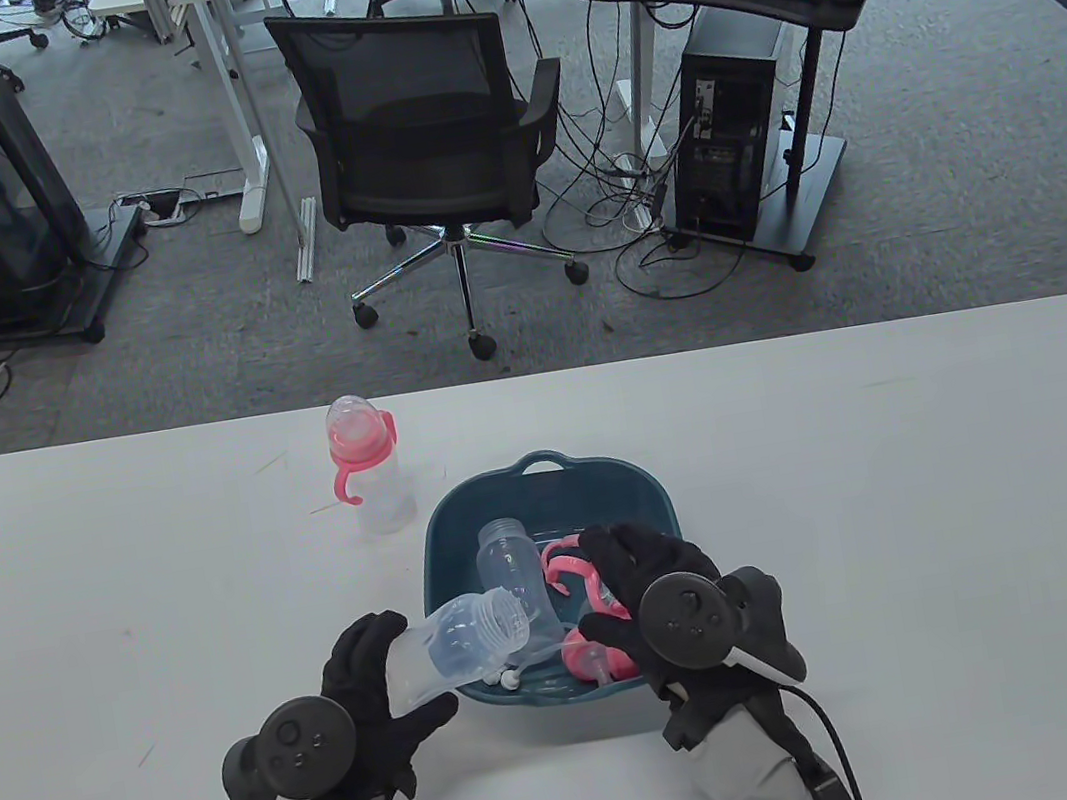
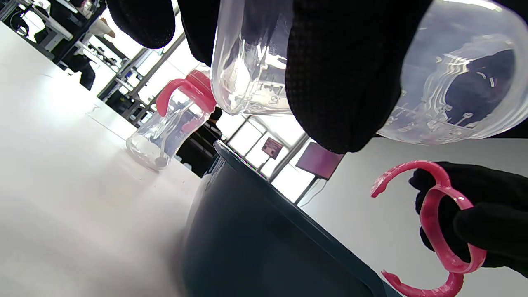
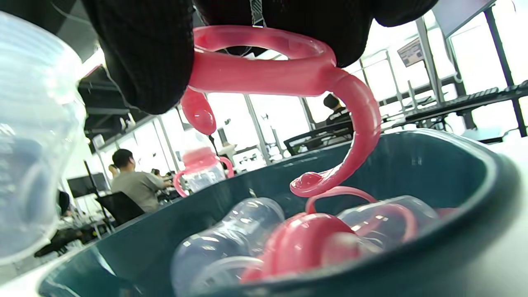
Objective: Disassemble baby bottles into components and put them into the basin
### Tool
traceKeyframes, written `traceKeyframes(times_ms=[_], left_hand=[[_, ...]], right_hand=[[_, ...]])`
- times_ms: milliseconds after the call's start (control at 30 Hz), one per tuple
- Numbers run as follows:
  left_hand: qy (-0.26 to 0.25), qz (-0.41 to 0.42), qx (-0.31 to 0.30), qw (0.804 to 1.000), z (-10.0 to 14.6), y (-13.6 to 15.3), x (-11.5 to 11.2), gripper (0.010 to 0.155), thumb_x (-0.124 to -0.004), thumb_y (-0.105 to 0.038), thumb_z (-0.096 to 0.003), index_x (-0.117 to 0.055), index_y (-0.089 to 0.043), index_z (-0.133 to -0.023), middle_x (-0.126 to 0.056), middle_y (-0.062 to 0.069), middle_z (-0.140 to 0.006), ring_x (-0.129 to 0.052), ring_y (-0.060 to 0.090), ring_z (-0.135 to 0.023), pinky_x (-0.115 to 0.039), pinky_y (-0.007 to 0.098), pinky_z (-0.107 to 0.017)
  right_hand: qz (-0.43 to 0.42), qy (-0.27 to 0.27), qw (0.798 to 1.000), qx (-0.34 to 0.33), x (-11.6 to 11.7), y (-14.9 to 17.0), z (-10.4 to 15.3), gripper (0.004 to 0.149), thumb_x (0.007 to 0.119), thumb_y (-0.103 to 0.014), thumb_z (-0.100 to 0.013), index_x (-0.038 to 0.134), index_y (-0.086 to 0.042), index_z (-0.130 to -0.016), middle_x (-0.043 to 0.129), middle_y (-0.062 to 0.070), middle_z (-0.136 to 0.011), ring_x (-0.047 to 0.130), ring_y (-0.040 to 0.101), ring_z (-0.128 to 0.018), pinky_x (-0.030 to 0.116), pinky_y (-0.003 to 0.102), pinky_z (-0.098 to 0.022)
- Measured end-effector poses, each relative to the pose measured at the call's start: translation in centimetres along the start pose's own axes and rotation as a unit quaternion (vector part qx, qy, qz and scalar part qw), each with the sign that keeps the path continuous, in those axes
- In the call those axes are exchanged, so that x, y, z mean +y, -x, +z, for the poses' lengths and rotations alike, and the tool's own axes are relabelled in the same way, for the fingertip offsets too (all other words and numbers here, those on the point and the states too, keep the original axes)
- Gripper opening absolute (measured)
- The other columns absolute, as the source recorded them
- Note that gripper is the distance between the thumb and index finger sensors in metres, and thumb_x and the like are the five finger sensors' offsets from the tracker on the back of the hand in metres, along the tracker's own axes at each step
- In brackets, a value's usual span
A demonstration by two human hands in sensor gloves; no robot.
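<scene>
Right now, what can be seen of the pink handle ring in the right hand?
The pink handle ring looks like glossy, slightly translucent plastic: a round collar with two curved arms that end in rounded tips. It is off its bottle. The right hand holds it by the collar, fingers curled round it, above the teal basin. In the right wrist view one arm curls down toward the parts in the basin, apparently without touching them. Nothing but the glove touches it.

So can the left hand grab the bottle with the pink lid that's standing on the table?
Probably not yet. The left hand already grips a clear plastic bottle body. The standing clear bottle with pink lid and handles has open table around it, so nothing else blocks it.
</scene>
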State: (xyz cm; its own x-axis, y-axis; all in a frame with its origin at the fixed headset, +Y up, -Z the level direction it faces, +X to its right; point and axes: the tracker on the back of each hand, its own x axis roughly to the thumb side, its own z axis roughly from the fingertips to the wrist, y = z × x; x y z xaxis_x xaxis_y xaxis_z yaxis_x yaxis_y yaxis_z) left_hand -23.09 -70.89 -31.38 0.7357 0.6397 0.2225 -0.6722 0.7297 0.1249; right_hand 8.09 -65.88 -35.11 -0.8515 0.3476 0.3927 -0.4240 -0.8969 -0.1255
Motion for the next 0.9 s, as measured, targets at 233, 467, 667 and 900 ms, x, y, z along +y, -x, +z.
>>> traceKeyframes(times_ms=[233,467,667,900], left_hand=[[0.000,0.000,-0.002,1.000,0.0,0.0,0.0,0.091,-0.100,-0.040,-0.0354,-0.041,-0.040,-0.104,-0.039,-0.006,-0.111,-0.061,0.030,-0.107,-0.052,0.057,-0.077],[-0.001,0.001,-0.003,1.000,0.0,0.0,0.0,0.091,-0.100,-0.040,-0.0354,-0.041,-0.040,-0.104,-0.039,-0.006,-0.111,-0.061,0.031,-0.107,-0.052,0.057,-0.077],[-0.002,0.003,-0.004,1.000,0.0,0.0,0.1,0.091,-0.100,-0.040,-0.0357,-0.041,-0.040,-0.105,-0.039,-0.006,-0.111,-0.061,0.031,-0.107,-0.052,0.057,-0.077],[-0.013,0.013,0.003,1.000,0.0,0.1,0.6,0.091,-0.100,-0.041,-0.0360,-0.040,-0.040,-0.105,-0.039,-0.006,-0.111,-0.060,0.031,-0.107,-0.051,0.057,-0.077]], right_hand=[[0.061,-0.042,0.997,0.033,2.1,0.5,-0.3,0.074,0.084,-0.039,-0.051,0.053,-0.013,-0.113,0.048,0.027,-0.110,0.058,0.052,-0.090,0.043,0.071,-0.067],[0.054,-0.056,0.996,0.047,3.4,1.2,-0.4,0.075,0.080,-0.041,-0.053,0.047,-0.011,-0.114,0.039,0.026,-0.113,0.047,0.054,-0.096,0.036,0.071,-0.068],[0.026,-0.034,0.998,0.045,2.5,0.9,-0.2,0.075,0.078,-0.042,-0.054,0.045,-0.011,-0.114,0.036,0.025,-0.115,0.043,0.054,-0.099,0.035,0.071,-0.069],[0.016,0.021,0.999,0.039,-0.2,1.7,0.8,0.073,0.077,-0.042,-0.055,0.045,-0.013,-0.113,0.040,0.021,-0.116,0.042,0.052,-0.101,0.036,0.070,-0.069]])
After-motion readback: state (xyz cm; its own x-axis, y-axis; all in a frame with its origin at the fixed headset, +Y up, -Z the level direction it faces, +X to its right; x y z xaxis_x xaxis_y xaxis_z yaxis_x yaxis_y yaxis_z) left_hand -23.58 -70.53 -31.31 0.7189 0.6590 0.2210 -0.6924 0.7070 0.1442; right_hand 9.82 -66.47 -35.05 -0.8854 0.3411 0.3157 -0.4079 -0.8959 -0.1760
